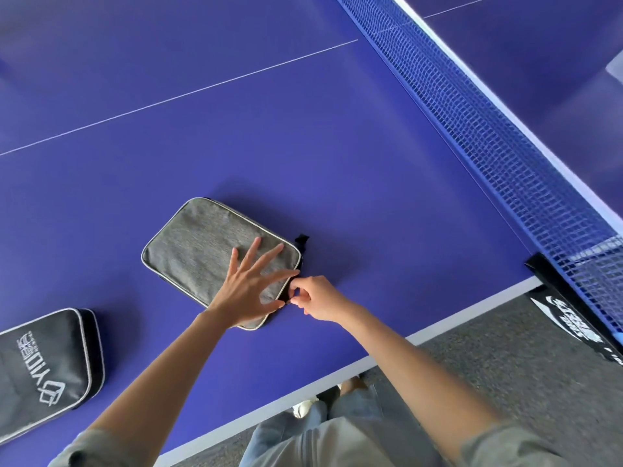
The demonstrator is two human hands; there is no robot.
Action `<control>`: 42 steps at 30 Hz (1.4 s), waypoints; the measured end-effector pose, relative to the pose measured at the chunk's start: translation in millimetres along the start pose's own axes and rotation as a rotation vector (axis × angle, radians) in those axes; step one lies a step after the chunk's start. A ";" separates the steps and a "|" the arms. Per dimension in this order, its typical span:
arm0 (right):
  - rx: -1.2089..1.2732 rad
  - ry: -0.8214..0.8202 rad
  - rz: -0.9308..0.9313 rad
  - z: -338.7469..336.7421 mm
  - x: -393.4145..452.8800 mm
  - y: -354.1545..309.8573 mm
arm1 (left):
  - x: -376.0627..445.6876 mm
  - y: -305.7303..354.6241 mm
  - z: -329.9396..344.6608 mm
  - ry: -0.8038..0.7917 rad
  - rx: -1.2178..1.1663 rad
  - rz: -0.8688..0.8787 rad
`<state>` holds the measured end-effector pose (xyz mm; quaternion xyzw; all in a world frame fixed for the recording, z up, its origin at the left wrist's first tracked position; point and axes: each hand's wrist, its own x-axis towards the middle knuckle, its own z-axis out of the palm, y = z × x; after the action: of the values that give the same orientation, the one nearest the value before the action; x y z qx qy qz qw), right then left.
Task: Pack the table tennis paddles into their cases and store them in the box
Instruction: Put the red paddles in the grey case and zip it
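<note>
The black case, lying on the table left of the grey case, carries white lettering, "YIO" followed by characters too small to read, beside a box-shaped logo. White brand lettering on the black net clamp, right of the grey case, is too blurred to read.

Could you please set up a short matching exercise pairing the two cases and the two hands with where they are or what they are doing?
Things:
1. grey case
2. black case
3. left hand
4. right hand

States:
A. pinches the zipper pull at the grey case's edge
B. lies at the left edge of view, white logo up
C. presses flat, fingers spread
D. lies mid-table under a hand

Pairs: 1-D, 2-B, 3-C, 4-A
</note>
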<state>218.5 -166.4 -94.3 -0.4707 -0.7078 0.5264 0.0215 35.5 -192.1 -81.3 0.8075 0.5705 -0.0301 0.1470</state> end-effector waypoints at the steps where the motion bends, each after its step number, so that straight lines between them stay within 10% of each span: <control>1: -0.008 0.014 -0.007 0.9 -1.8 0.7 | 0.7 -0.5 0.5 -0.013 -0.001 -0.010; 17: -0.106 0.362 -0.102 25.9 -21.8 13.5 | -13.4 42.1 18.2 0.294 -0.094 -0.499; 28: -0.390 0.455 -0.088 -34.1 21.6 10.5 | -18.4 40.0 25.8 0.314 -0.114 -0.520; 42: -0.171 0.403 -0.258 -51.8 36.3 20.3 | 4.8 28.2 34.2 0.329 -0.050 -0.411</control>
<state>238.6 -103.9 -103.6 -0.4719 -0.7854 0.3530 0.1892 67.5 -205.6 -109.3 0.6646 0.7394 0.0867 0.0631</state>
